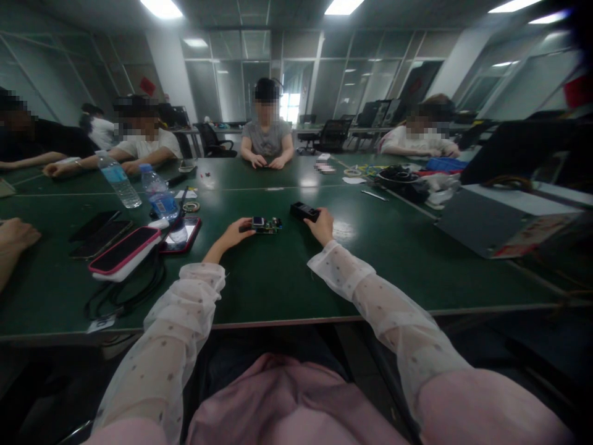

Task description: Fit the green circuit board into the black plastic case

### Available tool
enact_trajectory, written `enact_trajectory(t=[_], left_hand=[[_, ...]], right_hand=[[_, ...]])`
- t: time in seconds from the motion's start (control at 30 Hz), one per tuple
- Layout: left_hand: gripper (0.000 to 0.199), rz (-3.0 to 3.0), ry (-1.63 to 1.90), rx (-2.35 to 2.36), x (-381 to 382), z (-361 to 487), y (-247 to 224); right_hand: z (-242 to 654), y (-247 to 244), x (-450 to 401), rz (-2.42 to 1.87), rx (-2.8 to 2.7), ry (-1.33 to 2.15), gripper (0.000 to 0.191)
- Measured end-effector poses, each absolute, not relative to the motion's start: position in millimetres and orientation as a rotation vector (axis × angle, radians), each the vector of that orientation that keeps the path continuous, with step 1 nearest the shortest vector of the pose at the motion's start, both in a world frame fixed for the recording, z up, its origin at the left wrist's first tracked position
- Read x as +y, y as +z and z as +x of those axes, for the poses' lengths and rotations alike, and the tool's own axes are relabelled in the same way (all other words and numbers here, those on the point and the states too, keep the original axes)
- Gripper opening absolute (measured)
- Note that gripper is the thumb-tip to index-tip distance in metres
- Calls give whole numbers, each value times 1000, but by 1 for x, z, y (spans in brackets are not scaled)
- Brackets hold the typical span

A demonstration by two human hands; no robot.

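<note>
My left hand (235, 233) is closed on the left end of a small circuit board (266, 226), which carries a little screen and several components. To the right, my right hand (323, 227) grips the near end of a black plastic housing (303, 211) with openings in its upper face. Board and housing are apart, side by side over the green table (273, 278). My fingers partly cover the board's left end and the housing's right end.
Left of my hands are a pink-edged phone (125, 249), a second phone (183, 236), dark phones (99, 235) and two water bottles (157, 193), (118, 179). A grey metal box (495, 216) stands at right, with cables and bags (407, 179) behind. Several people sit around the table.
</note>
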State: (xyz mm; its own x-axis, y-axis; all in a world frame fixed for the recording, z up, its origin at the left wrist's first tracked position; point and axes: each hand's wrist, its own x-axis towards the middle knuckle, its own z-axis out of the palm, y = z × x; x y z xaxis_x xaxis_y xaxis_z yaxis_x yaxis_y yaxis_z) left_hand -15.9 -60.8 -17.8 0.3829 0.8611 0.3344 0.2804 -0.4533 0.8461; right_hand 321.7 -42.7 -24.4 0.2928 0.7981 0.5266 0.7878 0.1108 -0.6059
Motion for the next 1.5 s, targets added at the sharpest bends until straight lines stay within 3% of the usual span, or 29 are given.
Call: enact_trajectory(t=[0.17, 0.47, 1.5], left_hand=[[58, 1949, 1039, 985, -61, -16, -18], [56, 1906, 1042, 972, -65, -15, -14], [63, 1881, 1030, 1072, -66, -13, -12]], right_hand=[[313, -12, -45, -1425, -1456, 40, 45], [255, 7, -66, -914, -1673, 469, 55], [259, 2, -57, -783, -1790, 727, 49]])
